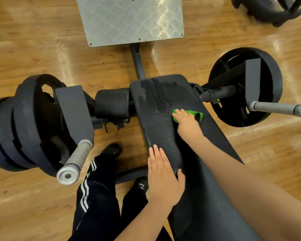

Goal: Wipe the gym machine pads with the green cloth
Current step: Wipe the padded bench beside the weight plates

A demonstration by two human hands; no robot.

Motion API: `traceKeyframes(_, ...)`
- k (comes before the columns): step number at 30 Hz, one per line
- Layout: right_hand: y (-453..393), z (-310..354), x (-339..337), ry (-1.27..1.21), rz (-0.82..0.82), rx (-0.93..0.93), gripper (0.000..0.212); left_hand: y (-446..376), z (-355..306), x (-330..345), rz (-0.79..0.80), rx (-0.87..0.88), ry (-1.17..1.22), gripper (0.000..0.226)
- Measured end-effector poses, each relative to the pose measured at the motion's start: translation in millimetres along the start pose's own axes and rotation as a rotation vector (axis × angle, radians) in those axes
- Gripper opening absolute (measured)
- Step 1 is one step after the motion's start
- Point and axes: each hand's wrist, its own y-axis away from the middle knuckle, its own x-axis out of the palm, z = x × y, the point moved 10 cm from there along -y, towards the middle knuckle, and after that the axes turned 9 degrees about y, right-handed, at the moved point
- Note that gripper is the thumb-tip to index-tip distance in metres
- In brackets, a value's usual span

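**Item: long bench pad, mid-wipe**

- Right hand (187, 121): grip flattened on the green cloth (192, 115), fingers laid over it and pressing it to the pad; whether the fingertips curl round the cloth's far edge cannot be told.
- Green cloth: bunched under that hand, lying on the long black pad (163, 119) just right of its centre line, beside a patch of droplets (161, 108).
- Left hand (163, 178): grip apart, fingers straight and flat along the pad's near left edge, thumb on the top surface, holding nothing; it appears to brace the pad.
- Wet streaks (155, 91): dark smears toward the pad's far end.
- Round roller pad (112, 103): just left of the long pad, apparently dry.
- Surroundings: weight plates (24, 122) left and right, steel footplate (129, 20), wooden floor.

Handling note: judged best to sweep the cloth through the droplets in overlapping straight passes, palm pressure even, edges included, then take the roller pad.
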Motion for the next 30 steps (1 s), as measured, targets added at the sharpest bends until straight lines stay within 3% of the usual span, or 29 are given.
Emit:
traceKeyframes(6,-6,82,-1,0.078,0.100,-0.308,0.072,-1,-1,2,0.038,0.000,0.021,0.080)
traceKeyframes(12,7,115,1,0.075,-0.008,-0.537,0.070,-2,1,0,0.031,-0.001,0.036,0.082)
traceKeyframes(18,-1,62,-12,0.105,0.066,-0.395,0.072,0,-1,3,0.097,-0.005,0.010,0.081)
traceKeyframes(25,2,-55,-6,-0.225,-0.231,0.009,0.046,2,-2,9,0.148,0.007,0.047,0.079)
traceKeyframes(30,-8,-56,-4,-0.166,-0.205,0.107,0.046,-16,4,3,0.149,-0.073,0.072,0.076)
